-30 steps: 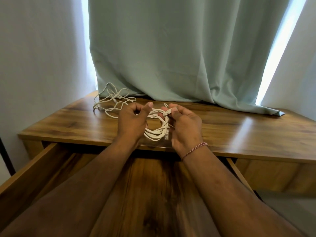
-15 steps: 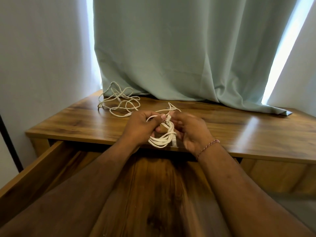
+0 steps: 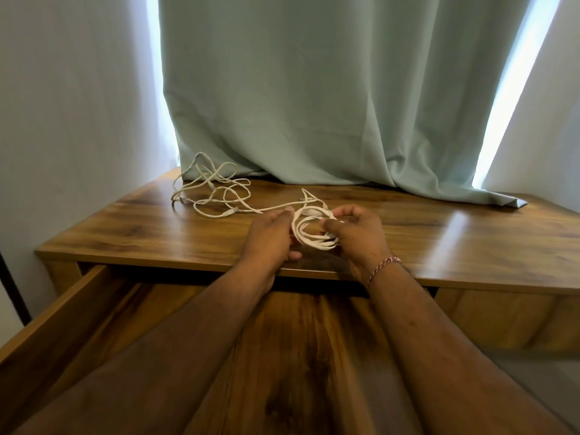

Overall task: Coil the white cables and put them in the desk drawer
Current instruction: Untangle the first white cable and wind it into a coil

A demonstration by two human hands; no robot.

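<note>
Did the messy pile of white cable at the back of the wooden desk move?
No. The loose white cable pile stays by the green curtain's left bottom edge.

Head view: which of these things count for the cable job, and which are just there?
Job: coiled cable held by left hand and right hand; loose cable on desk; open drawer.
Just there: curtain, wrist thread.

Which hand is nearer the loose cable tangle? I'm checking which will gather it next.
Left. The left hand sits just right of the tangle, gripping the coil; the right hand grips the coil's far side.
</note>
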